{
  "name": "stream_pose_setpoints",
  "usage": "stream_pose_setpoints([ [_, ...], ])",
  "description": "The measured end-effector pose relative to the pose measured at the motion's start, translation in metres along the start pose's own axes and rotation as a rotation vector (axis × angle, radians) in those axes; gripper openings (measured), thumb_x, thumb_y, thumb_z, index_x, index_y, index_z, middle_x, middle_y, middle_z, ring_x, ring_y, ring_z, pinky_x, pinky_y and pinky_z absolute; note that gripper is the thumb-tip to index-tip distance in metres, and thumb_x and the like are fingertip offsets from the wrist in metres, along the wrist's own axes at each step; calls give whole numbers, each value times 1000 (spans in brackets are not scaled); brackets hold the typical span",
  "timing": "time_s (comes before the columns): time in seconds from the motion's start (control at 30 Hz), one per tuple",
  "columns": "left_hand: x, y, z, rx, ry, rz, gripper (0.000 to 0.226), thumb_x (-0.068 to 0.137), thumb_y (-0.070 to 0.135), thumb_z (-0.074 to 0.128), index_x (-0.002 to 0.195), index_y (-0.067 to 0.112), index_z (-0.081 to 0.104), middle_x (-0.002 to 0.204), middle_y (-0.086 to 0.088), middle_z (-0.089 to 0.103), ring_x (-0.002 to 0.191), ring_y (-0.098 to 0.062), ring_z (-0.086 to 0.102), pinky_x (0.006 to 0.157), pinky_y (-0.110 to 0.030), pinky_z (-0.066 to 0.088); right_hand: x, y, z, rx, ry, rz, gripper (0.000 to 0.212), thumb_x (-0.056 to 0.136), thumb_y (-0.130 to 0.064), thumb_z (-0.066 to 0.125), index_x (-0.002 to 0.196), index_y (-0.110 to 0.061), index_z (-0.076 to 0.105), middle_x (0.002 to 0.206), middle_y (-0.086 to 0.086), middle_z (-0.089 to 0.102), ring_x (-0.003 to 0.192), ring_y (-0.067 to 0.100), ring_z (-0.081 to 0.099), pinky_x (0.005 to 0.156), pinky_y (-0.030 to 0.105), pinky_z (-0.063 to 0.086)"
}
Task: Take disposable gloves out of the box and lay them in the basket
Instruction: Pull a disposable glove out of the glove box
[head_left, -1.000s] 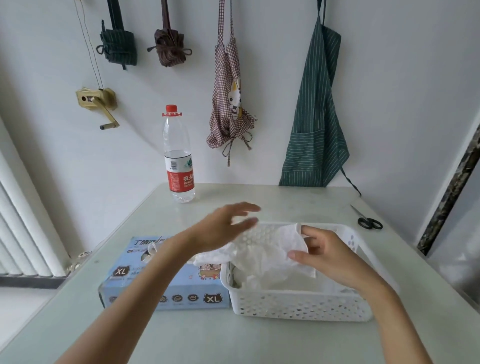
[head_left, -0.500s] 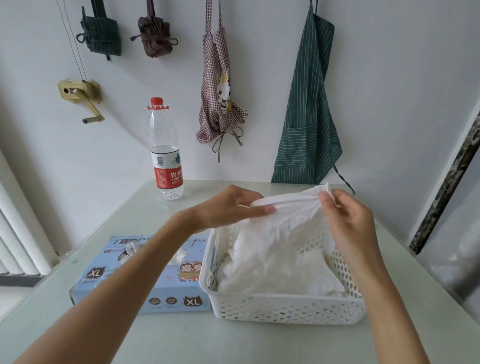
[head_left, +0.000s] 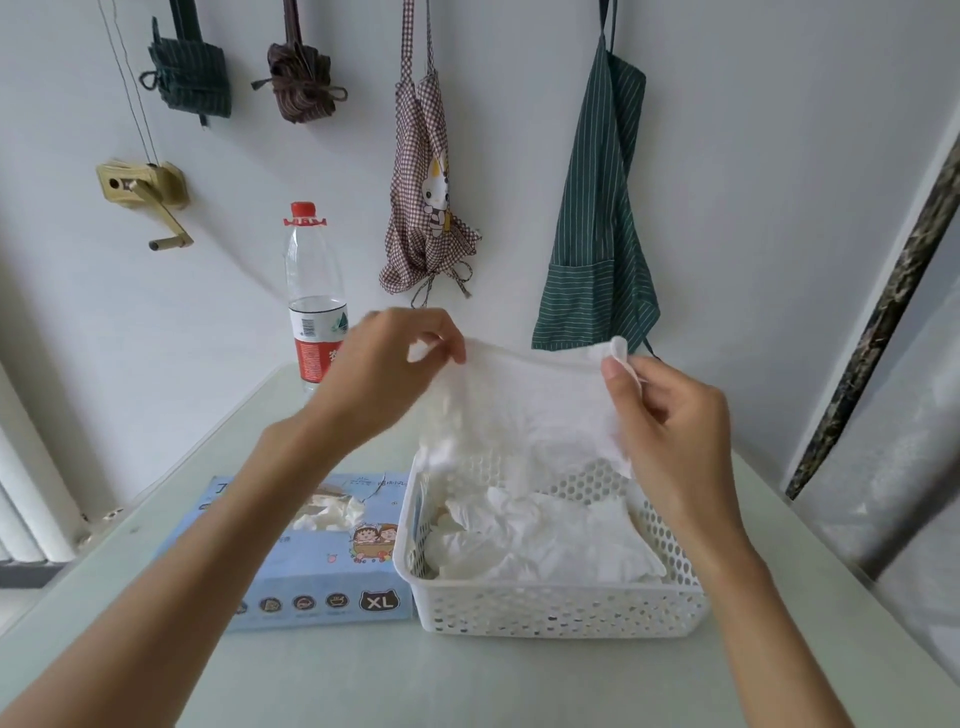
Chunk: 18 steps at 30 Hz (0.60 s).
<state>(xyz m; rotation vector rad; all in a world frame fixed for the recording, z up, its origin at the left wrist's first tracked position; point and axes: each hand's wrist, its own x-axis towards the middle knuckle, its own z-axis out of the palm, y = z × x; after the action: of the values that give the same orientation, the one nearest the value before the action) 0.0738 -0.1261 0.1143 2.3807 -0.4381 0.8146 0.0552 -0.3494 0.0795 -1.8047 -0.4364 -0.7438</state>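
Raised since the earlier frame: one translucent glove (head_left: 524, 410), stretched above the white basket (head_left: 561, 608), pinched at its top edge by left hand (head_left: 384, 374) and right hand (head_left: 670, 421). More gloves (head_left: 545, 540) lie inside. Blue glove box (head_left: 311, 561) touches the basket's left wall, near the table's (head_left: 322, 680) front edge.

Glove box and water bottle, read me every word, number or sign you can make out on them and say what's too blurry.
"XL": in the black cat-shaped badge on the front face of the blue glove box.
Chinese print on the box top: partly hidden by the left arm, unreadable.
Round icons beside the badge: too small to read.
Water bottle label: barcode and white characters on red, too blurred to read.
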Motion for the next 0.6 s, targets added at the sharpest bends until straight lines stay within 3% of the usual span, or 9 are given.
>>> stream_pose_setpoints([
  [0.07,4,5,-11,86,-9,-9,24,90,9,59,80,27,69,92,7,68,88,-11,58,83,-29,45,4,-10,4,113,-16,107,35,96,-27,55,71,-5,63,45,3,36,46,10,30,46,25,29],
  [0.17,14,3,3,230,-176,-25,27,92,11,56,83,30,72,94,4,67,86,-14,57,80,-30,45,10,1,4,165,-57,302,21,94,-24,57,77,-19,68,47,-1,47,53,9,37,48,16,34],
  [0.2,15,1,17,282,-260,-27,27,92,12,55,86,31,73,97,4,67,89,-16,58,81,-30,46,11,13,3,107,-91,361,15,94,-23,58,86,-17,70,55,4,56,59,9,35,49,17,36],
  [0.23,15,-3,34,329,-348,-18,28,92,11,54,89,31,73,101,3,67,94,-18,59,82,-30,46,11,27,3,23,-125,433,14,94,-22,59,99,-15,70,68,8,65,58,14,55,51,17,39],
  [0.27,15,-7,52,369,-436,-2,28,93,12,53,92,31,73,105,3,67,99,-20,60,84,-30,45,9,43,2,-82,-166,504,18,93,-21,59,108,-15,68,79,7,68,84,16,67,55,18,44],
  [0.3,12,-11,70,403,-515,18,27,93,12,52,95,30,72,109,2,67,103,-21,60,86,-30,44,6,59,1,-183,-211,553,23,92,-20,60,113,-15,66,84,4,67,71,13,64,61,22,50],
  [0.37,5,-18,101,461,-612,70,23,95,16,52,101,29,70,116,1,63,107,-21,58,89,-30,42,0,86,-3,-361,-309,590,27,90,-22,62,117,-16,61,81,1,65,75,19,64,75,33,53],
  [0.5,-7,-26,133,481,-636,113,25,97,16,49,111,27,66,125,3,61,113,-21,56,90,-30,41,-6,101,-11,-545,-514,557,34,90,-24,62,114,-25,39,84,1,65,81,17,61,73,31,45],
  [0.6,-14,-18,132,442,-533,189,25,97,18,50,118,26,62,128,7,59,115,-16,53,87,-28,40,-7,99,-13,-673,-616,480,32,89,-15,60,110,-28,40,96,0,61,88,18,58,76,31,46],
])
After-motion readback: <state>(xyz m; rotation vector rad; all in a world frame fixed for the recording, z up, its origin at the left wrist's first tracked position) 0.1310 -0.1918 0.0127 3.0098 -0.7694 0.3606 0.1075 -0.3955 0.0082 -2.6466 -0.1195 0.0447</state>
